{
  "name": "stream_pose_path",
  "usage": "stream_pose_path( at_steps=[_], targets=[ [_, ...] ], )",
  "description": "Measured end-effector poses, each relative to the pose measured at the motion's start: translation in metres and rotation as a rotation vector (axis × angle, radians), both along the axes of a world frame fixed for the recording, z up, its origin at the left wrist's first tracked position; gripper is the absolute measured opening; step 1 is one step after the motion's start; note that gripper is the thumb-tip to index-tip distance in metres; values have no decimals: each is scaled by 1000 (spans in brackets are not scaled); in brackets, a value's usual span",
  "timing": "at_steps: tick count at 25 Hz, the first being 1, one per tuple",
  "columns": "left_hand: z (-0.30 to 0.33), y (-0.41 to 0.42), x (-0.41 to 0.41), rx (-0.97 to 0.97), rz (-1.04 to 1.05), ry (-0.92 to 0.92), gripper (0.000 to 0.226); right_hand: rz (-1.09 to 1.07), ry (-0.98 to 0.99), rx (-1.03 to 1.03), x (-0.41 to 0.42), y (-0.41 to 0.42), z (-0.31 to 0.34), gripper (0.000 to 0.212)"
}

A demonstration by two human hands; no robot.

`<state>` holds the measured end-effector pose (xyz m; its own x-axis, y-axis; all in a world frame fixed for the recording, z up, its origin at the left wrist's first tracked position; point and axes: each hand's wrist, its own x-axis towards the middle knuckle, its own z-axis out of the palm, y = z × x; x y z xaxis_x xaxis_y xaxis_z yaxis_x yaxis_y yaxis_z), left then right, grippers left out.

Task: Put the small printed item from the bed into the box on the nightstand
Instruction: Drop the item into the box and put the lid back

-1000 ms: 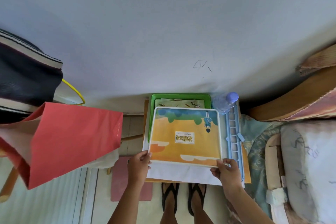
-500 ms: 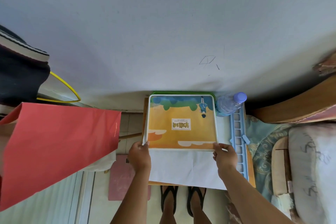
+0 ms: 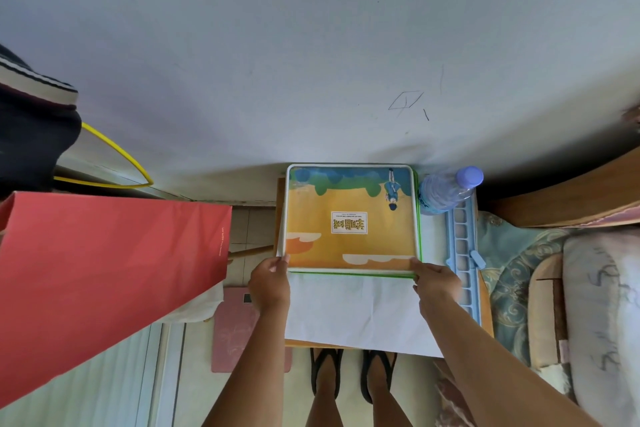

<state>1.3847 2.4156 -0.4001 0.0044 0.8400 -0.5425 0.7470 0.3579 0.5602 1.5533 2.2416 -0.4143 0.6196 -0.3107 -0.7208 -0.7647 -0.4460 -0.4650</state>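
Note:
An orange illustrated lid (image 3: 351, 218) lies flat on the green box (image 3: 418, 218), of which only a thin edge shows at the right and front. The box stands on the nightstand (image 3: 486, 308) against the wall. My left hand (image 3: 272, 282) grips the lid's front left corner. My right hand (image 3: 434, 282) grips its front right corner. The small printed item is hidden, presumably under the lid; I cannot see it.
A white sheet (image 3: 356, 312) covers the nightstand in front of the box. A water bottle (image 3: 445, 192) and a blue plastic rack (image 3: 464, 253) sit to the right. A red paper bag (image 3: 104, 270) hangs at left. The bed (image 3: 602, 305) is at right.
Both hands slid the lid away from me over the green box until it covered the box fully. The printed contents visible a second ago are now hidden.

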Motion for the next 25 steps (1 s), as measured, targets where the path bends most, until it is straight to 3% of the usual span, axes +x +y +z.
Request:
stream_pose_path(
  at_steps=[19, 25],
  targets=[
    [-3, 3, 3, -30, -23, 7, 24, -69, 47, -10, 0, -9, -3, 26],
    [-11, 12, 4, -114, 21, 7, 23, -6, 80, -65, 6, -10, -7, 42]
  ],
)
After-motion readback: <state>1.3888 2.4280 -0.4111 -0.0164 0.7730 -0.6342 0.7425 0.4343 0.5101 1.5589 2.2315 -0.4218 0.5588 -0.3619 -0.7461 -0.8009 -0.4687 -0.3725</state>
